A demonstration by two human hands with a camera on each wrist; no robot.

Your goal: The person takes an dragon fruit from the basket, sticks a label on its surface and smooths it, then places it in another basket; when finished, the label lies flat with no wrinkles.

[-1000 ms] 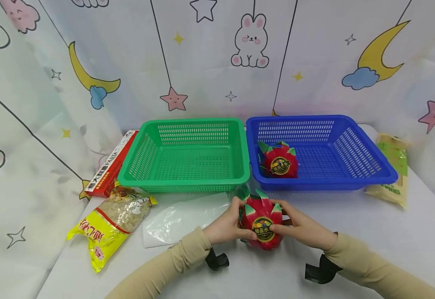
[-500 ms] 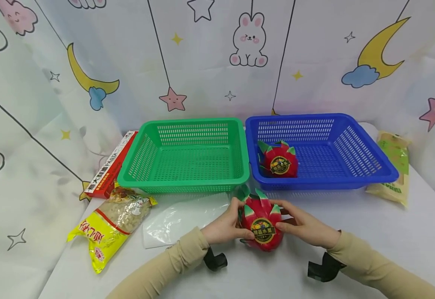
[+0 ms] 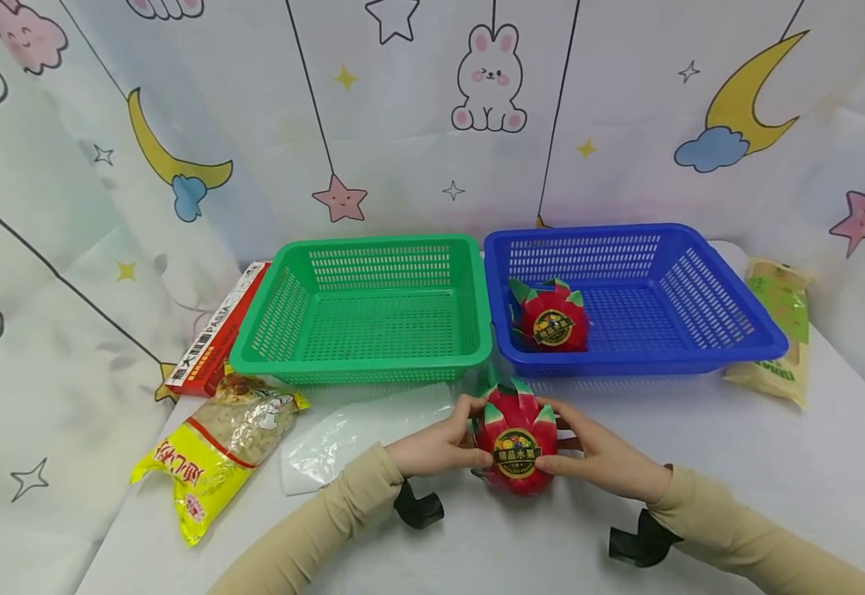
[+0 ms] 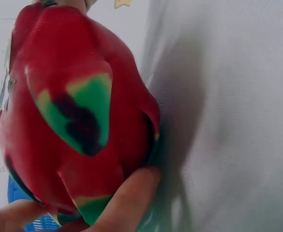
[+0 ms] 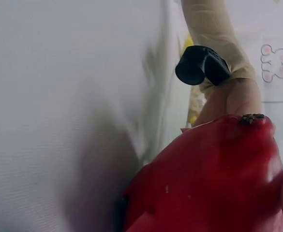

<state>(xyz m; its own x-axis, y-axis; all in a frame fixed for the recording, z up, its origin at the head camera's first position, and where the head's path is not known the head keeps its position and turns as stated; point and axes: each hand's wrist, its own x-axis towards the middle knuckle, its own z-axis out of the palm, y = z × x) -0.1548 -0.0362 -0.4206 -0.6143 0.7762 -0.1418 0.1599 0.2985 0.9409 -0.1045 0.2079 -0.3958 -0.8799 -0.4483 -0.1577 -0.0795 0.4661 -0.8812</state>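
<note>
Upright between both hands, a red dragon fruit (image 3: 515, 481) with green-tipped scales and a round black-and-gold label stands at the front of the baskets. My left hand (image 3: 432, 449) grips its left side, thumb by the label's edge and fingers behind. My right hand (image 3: 610, 459) holds the opposite side, thumb near the label's right edge. In the left wrist view, fingers (image 4: 131, 198) press the scaly end of the dragon fruit (image 4: 68, 43). The right wrist view has the dragon fruit (image 5: 214, 179) large, its dark stub showing. A second dragon fruit (image 3: 567, 307) sits in the blue basket (image 3: 625, 362).
Beside the blue basket is a green basket (image 3: 361, 364). At left lie a red pasta box (image 3: 220, 330) and a yellow food bag (image 3: 216, 454). A clear plastic bag (image 3: 350, 438) lies behind my left forearm; a beige-green packet (image 3: 781, 330) is at far right.
The held dragon fruit has turned slightly, so its label sits more level. My left thumb has slid up and outward; my right thumb has shifted a little lower. The head view has drifted slightly.
</note>
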